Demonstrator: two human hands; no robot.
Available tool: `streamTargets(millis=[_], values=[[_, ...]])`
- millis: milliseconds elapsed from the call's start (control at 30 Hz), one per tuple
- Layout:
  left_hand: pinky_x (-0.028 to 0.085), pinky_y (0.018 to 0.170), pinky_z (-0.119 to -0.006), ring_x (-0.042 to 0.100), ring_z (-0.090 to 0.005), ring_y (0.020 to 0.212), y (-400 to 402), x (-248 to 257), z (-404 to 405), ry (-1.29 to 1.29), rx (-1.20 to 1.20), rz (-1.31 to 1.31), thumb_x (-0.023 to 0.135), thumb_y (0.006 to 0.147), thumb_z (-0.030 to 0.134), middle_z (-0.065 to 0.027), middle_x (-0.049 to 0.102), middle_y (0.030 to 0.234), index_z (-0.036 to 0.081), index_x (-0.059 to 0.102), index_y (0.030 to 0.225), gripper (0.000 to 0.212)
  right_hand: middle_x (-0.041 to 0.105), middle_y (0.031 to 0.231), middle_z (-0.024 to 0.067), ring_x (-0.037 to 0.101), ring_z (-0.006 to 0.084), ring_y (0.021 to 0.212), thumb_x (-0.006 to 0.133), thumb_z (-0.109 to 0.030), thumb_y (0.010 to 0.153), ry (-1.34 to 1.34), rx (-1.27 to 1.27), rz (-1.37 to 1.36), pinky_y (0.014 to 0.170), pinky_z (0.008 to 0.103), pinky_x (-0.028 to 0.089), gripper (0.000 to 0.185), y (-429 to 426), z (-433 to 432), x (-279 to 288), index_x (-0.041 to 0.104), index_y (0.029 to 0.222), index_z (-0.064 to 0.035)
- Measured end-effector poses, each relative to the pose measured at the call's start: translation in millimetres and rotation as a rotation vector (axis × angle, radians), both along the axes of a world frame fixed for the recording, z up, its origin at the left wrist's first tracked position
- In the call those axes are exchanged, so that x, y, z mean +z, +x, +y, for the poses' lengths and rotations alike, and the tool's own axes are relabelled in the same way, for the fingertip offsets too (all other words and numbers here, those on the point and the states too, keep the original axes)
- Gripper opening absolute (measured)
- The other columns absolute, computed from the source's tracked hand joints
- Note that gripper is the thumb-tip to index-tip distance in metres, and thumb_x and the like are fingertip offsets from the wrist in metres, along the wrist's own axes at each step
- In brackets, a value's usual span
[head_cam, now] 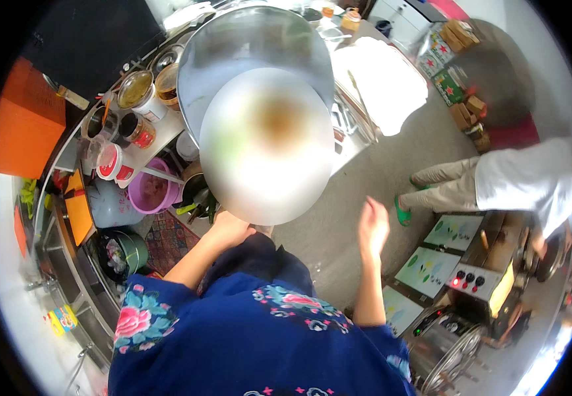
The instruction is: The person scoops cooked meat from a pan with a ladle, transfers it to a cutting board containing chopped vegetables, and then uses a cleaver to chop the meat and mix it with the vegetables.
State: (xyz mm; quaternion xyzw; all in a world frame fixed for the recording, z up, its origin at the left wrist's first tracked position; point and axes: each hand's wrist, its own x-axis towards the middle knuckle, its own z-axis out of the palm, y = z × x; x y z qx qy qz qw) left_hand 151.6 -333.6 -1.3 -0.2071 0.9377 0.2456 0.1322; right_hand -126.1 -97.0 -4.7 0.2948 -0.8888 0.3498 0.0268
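Note:
A large stainless-steel basin (256, 39) stands before me in the head view. A blurred oval hides its lower part and whatever lies there; vague pale, green and brown colours show through. My left hand (230, 230) is at the lower-left edge of that blur, fingers curled and partly hidden, so any hold is unclear. Close to it, a dark pot (194, 184) holds long dark-green vegetables and something with a bright green end. My right hand (374, 225) is raised over the floor, to the right of the blur. Its fingers are loosely extended, and nothing shows in them.
A counter (160, 143) at left carries jars and tubs, with a purple basin (153, 185) beneath its edge. Beyond stands a white-covered tray (385, 84). A person in a white shirt (523, 175) works at a stove (474, 287) on the right. Cartons (447, 86) line the wall.

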Motion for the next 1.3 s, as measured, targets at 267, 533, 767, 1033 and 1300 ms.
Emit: streamTargets(millis=[267, 533, 767, 1033, 1300], values=[[0.053, 0.085, -0.046, 0.065, -0.0354, 0.100, 76.5, -23.8, -45.7, 0.021, 0.431, -0.086, 0.071, 0.086, 0.031, -0.0154, 0.067, 0.099, 0.008, 0.070, 0.110, 0.033, 0.060, 0.105, 0.0159, 0.061, 0.0358, 0.103, 0.058, -0.013, 0.090, 0.656, 0.495, 0.242, 0.089, 0.0485, 0.050, 0.020, -125.4, -255.9, -84.3, 0.059, 0.108, -0.0034], [0.053, 0.082, -0.045, 0.066, -0.0352, 0.097, 82.6, -15.4, -15.4, 0.053, 0.708, -0.149, 0.074, 0.085, 0.026, -0.0157, 0.068, 0.099, 0.005, 0.070, 0.106, 0.030, 0.064, 0.098, 0.0230, 0.066, 0.0437, 0.087, 0.057, -0.017, 0.084, 0.605, 0.627, 0.107, 0.078, 0.0542, 0.052, 0.026, -158.8, -266.5, -41.9, 0.052, 0.106, -0.0032], [0.052, 0.084, -0.046, 0.065, -0.0362, 0.099, 11.6, -18.7, 13.6, 0.059, 0.869, -0.087, 0.073, 0.086, 0.026, -0.0174, 0.068, 0.101, 0.005, 0.070, 0.108, 0.031, 0.053, 0.065, 0.0135, 0.056, 0.0267, 0.063, 0.056, -0.047, 0.097, 0.449, 0.674, -0.627, 0.064, 0.0405, 0.046, 0.050, -158.8, -269.9, -12.1, 0.055, 0.082, 0.0009], [0.051, 0.089, -0.046, 0.063, -0.0366, 0.105, -53.4, 3.2, 47.7, 0.144, 1.045, -0.124, 0.071, 0.088, 0.029, -0.0158, 0.068, 0.111, 0.007, 0.069, 0.114, 0.033, 0.066, 0.078, 0.0289, 0.064, 0.0482, 0.077, 0.049, -0.048, 0.103, 0.329, 0.757, -0.581, 0.071, 0.0483, 0.050, 0.055, -125.5, -275.2, -24.9, 0.061, 0.093, 0.0057], [0.051, 0.086, -0.045, 0.065, -0.0352, 0.099, -49.3, 0.1, 70.4, 0.119, 1.096, -0.142, 0.071, 0.088, 0.028, -0.0149, 0.068, 0.104, 0.007, 0.069, 0.115, 0.035, 0.067, 0.083, 0.0310, 0.065, 0.0503, 0.085, 0.047, -0.049, 0.103, 0.344, 0.734, -0.466, 0.074, 0.0541, 0.050, 0.057, -100.7, -301.2, -43.6, 0.059, 0.093, 0.0061]])
